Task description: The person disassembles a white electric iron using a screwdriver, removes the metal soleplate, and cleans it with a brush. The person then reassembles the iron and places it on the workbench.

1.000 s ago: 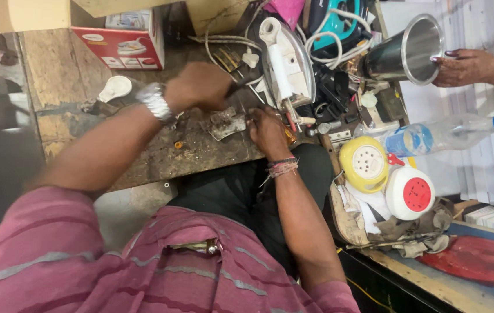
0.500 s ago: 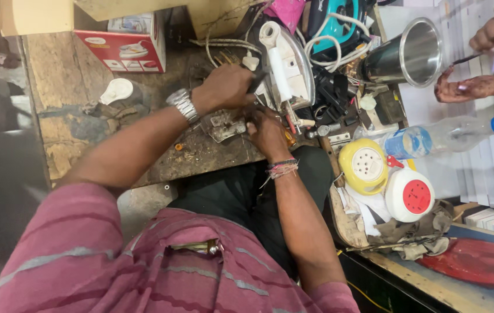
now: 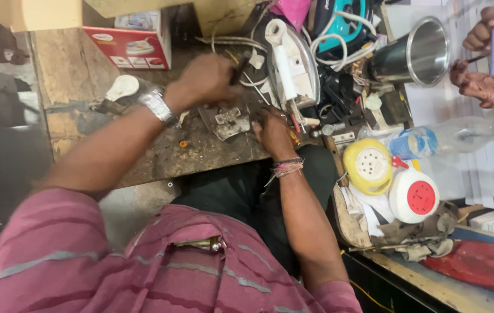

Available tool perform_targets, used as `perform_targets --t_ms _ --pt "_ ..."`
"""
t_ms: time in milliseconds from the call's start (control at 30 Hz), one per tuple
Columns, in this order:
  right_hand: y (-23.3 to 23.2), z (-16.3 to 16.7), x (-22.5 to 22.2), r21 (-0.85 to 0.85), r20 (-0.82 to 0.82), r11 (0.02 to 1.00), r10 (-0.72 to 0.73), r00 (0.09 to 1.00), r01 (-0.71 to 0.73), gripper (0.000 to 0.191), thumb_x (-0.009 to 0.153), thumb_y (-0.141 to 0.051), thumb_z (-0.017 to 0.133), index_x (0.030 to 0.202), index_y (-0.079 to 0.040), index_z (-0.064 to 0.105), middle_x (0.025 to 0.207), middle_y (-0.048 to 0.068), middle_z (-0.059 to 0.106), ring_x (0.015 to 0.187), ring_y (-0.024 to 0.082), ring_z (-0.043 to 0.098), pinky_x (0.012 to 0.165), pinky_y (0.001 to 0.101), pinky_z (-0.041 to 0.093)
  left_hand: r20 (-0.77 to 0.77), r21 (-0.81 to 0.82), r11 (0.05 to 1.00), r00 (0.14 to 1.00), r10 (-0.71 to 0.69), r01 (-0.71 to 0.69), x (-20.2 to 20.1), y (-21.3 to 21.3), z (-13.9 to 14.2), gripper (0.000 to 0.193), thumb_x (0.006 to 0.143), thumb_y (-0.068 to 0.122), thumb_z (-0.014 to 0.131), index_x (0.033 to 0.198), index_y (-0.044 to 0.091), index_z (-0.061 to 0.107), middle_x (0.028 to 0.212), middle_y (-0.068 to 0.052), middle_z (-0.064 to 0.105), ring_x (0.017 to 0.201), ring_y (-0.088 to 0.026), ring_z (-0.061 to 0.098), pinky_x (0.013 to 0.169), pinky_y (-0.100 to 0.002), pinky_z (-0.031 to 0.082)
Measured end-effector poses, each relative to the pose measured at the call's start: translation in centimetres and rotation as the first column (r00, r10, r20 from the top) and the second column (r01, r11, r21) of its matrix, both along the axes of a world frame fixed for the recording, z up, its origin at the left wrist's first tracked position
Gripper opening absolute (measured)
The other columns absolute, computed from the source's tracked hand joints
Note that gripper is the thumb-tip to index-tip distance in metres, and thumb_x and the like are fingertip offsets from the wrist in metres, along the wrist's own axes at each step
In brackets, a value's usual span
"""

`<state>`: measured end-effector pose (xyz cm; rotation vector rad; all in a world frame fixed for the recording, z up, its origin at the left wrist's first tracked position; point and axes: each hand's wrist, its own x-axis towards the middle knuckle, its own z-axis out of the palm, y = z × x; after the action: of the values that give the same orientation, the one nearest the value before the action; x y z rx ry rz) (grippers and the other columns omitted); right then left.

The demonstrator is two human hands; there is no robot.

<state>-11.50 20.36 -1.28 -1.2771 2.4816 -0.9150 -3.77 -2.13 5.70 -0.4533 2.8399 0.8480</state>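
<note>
The left hand is closing its fingers around a dark tool, pointing it down at the small metal part lying on the worn surface. The right hand is pressing beside the part, fingers bent, probably to keep it from sliding. A white iron is lying just behind.

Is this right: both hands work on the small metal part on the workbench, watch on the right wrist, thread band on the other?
Not quite: in the head view the watch is on the left wrist. The left hand and right hand do work on the small metal part on the workbench; the thread band is on the right wrist.
</note>
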Motion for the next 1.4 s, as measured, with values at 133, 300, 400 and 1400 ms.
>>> perform_targets --t_ms 133,300,400,1400 --pt "0.1 0.0 0.0 -0.038 -0.023 0.999 0.012 1.0 -0.013 0.028 0.082 -0.01 0.074 0.109 -0.005 0.073 0.121 0.018 0.069 0.107 0.041 0.067 0.092 0.0467 0.053 -0.196 0.011 0.999 0.98 0.036 -0.034 0.1 2.0 -1.7 0.044 0.084 0.046 0.08 0.085 0.003 0.074 0.074 -0.018 0.07 0.067 -0.034 0.07 0.064 -0.045 0.057" --pt "0.2 0.1 -0.3 0.007 -0.014 1.0 0.007 1.0 -0.007 0.027 0.084 -0.011 0.075 0.111 -0.005 0.073 0.122 0.017 0.068 0.108 0.041 0.066 0.091 0.0472 0.052 -0.094 -0.323 0.941 0.993 0.073 -0.1 3.3 -1.1 -3.0 0.023 0.088 0.035 0.076 0.091 0.012 0.079 0.069 -0.015 0.07 0.06 -0.03 0.069 0.056 -0.046 0.058" --pt "0.1 0.0 -0.2 0.049 0.013 0.999 0.003 1.0 -0.004 0.029 0.084 -0.011 0.074 0.112 -0.007 0.073 0.121 0.017 0.068 0.109 0.039 0.066 0.092 0.0461 0.052 -0.149 -0.019 0.976 0.966 0.213 -0.218 3.9 -1.0 -3.3 0.049 0.095 0.05 0.077 0.089 0.002 0.074 0.069 -0.012 0.07 0.061 -0.028 0.069 0.062 -0.043 0.058" --pt "0.6 0.2 -0.1 0.063 0.0 0.997 -0.039 0.999 0.039 0.037 0.084 -0.017 0.075 0.119 -0.006 0.072 0.121 0.019 0.068 0.112 0.041 0.064 0.095 0.0462 0.05 -0.573 -0.118 0.98 0.817 0.066 -0.161 -1.9 1.2 -1.6 0.013 0.088 0.019 0.075 0.09 0.007 0.071 0.071 -0.017 0.068 0.064 -0.035 0.068 0.06 -0.047 0.054"
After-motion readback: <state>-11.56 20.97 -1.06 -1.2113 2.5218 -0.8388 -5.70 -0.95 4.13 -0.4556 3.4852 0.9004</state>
